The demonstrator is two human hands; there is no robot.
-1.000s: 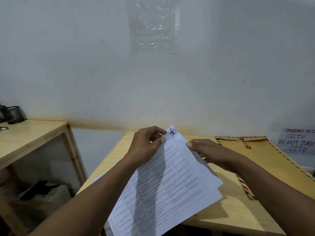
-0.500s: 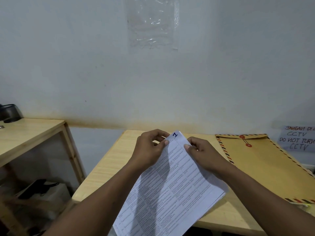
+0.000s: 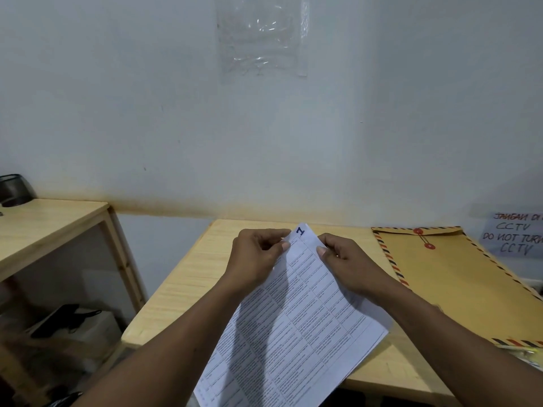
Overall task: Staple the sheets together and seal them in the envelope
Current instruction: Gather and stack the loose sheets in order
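Note:
A stack of white printed sheets, marked with a blue "1" at its top corner, is held tilted above the wooden table. My left hand pinches the top corner from the left with thumb and fingers. From the right, my right hand grips the same corner. A brown envelope with a striped border and red string buttons lies flat on the table to the right, its flap down. No stapler is in view.
A second wooden table stands to the left with a dark cup on it and boxes beneath. A handwritten CCTV note leans at the right wall. A clear plastic sleeve hangs on the wall.
The two hands have come closer together at the top corner of the sheets, and the right hand has slid up toward the corner. The stack sits a little squarer.

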